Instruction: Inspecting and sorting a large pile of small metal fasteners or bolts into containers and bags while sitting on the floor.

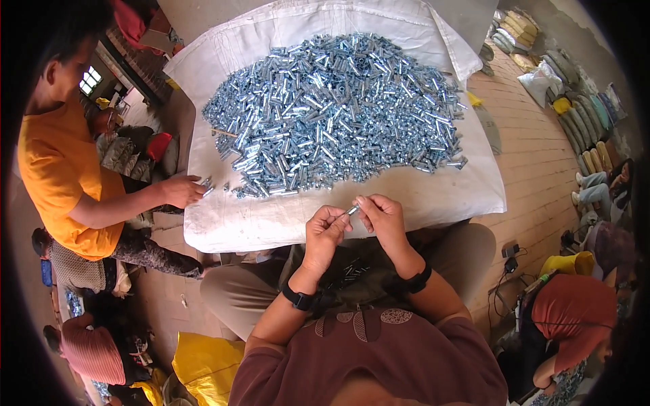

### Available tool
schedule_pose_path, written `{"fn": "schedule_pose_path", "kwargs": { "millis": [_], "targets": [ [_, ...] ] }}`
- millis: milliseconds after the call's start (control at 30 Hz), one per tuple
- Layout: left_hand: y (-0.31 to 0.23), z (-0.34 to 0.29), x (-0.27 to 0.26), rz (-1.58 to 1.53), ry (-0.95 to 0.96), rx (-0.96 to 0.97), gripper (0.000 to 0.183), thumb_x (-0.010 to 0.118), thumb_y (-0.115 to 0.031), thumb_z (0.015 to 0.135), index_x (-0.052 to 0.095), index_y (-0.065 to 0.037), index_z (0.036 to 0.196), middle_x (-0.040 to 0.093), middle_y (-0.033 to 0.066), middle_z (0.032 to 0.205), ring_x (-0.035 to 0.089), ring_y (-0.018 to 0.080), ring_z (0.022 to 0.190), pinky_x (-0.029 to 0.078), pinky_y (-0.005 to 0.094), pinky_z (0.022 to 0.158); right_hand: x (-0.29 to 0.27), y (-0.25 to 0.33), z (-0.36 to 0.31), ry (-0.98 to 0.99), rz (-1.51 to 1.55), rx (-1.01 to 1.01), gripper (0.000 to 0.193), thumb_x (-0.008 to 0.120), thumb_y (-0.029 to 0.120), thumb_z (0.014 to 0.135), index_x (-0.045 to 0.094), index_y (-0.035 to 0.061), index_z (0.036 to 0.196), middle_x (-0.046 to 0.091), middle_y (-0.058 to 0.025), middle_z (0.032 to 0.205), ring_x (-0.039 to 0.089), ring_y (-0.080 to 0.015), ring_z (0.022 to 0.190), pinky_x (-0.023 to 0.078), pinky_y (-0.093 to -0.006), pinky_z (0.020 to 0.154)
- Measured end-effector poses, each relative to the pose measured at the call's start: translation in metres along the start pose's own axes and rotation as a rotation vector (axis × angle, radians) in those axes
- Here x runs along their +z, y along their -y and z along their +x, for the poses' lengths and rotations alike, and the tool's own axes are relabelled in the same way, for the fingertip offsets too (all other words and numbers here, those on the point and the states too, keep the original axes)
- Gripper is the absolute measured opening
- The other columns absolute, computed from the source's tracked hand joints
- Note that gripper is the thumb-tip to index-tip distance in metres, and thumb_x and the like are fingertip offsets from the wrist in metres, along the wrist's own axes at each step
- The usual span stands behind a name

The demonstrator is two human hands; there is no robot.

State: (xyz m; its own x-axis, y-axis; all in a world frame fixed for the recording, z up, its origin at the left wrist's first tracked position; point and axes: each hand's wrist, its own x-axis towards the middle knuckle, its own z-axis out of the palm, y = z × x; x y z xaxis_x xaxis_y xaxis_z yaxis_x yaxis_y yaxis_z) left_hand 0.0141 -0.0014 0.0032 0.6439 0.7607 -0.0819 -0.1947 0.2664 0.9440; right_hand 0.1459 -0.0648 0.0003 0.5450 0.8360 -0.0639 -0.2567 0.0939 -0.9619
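Both my hands meet over the near edge of a white cloth [271, 227] on the work surface. Between them is a small, shiny, cylindrical metal anchor piece [353, 210]. My left hand [328, 230] pinches its lower end with thumb and fingers. The fingertips of my right hand [381, 218] close around its upper end. Just beyond lies a broad heap of bluish-silver metal sleeves and small fittings [338, 115]. Several similar metal pieces [353, 271] rest on the dark cloth in my lap, below my hands.
At the left, a person in an orange shirt [64, 176] reaches a hand [183, 191] holding metal pieces over the cloth's edge. Other people sit low at both sides. A yellow sack [206, 365] lies at lower left, and filled sacks [575, 122] line the right wall.
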Motion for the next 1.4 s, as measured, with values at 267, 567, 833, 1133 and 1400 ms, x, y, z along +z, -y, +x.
{"fn": "schedule_pose_path", "kwargs": {
  "millis": [267, 567, 833, 1133, 1400],
  "targets": [
    [0.001, -0.002, 0.002, 0.012, 0.006, -0.002, 0.003, 0.056, -0.006, 0.089, 0.056, -0.003, 0.09, 0.058, 0.0022, 0.068, 0.039, 0.0027, 0.049, 0.03, 0.0178, 0.044, -0.002, 0.001, -0.004, -0.033, -0.208, -0.109, 0.019, 0.064, 0.018, 0.086, 0.064, 0.0005, 0.079, 0.056, -0.0016, 0.06, 0.047, -0.0065, 0.049, 0.036, -0.0228, 0.043],
    [0.008, -0.003, 0.003, -0.064, -0.027, -0.062, 0.005, 0.055, -0.007, 0.09, 0.056, -0.003, 0.087, 0.058, 0.0027, 0.066, 0.039, 0.0031, 0.046, 0.029, 0.0174, 0.041, 0.008, -0.005, -0.013, -0.114, -0.764, -0.598, 0.018, 0.061, 0.017, 0.085, 0.061, 0.0016, 0.077, 0.06, -0.0138, 0.07, 0.058, -0.0314, 0.063, 0.045, -0.0373, 0.055],
    [0.02, 0.009, -0.016, 0.357, 0.137, -0.019, 0.011, 0.057, -0.01, 0.089, 0.059, 0.0, 0.092, 0.059, 0.0044, 0.068, 0.051, 0.0103, 0.054, 0.038, 0.0225, 0.047, -0.018, -0.015, 0.007, 0.007, -1.055, -0.26, 0.019, 0.062, 0.023, 0.084, 0.062, 0.0045, 0.083, 0.061, -0.0137, 0.074, 0.06, -0.032, 0.066, 0.046, -0.0395, 0.056],
    [-0.017, 0.11, -0.022, 1.558, -0.076, 0.522, 0.024, 0.053, 0.003, 0.074, 0.061, -0.004, 0.095, 0.058, 0.017, 0.09, 0.062, 0.0347, 0.071, 0.05, 0.0426, 0.063, -0.017, -0.034, 0.068, -0.213, -1.345, -0.524, 0.023, 0.068, 0.028, 0.075, 0.06, 0.006, 0.08, 0.061, -0.008, 0.078, 0.061, -0.0277, 0.068, 0.048, -0.0406, 0.058],
    [-0.023, 0.111, -0.033, 1.418, -0.14, 0.647, 0.012, 0.06, -0.004, 0.078, 0.057, -0.003, 0.09, 0.056, 0.0135, 0.088, 0.059, 0.0313, 0.061, 0.049, 0.04, 0.056, -0.031, -0.028, 0.064, -0.19, -0.732, -0.408, 0.013, 0.066, 0.015, 0.08, 0.064, 0.0081, 0.091, 0.064, -0.0104, 0.078, 0.062, -0.0215, 0.064, 0.05, -0.0311, 0.056]
  ]
}}
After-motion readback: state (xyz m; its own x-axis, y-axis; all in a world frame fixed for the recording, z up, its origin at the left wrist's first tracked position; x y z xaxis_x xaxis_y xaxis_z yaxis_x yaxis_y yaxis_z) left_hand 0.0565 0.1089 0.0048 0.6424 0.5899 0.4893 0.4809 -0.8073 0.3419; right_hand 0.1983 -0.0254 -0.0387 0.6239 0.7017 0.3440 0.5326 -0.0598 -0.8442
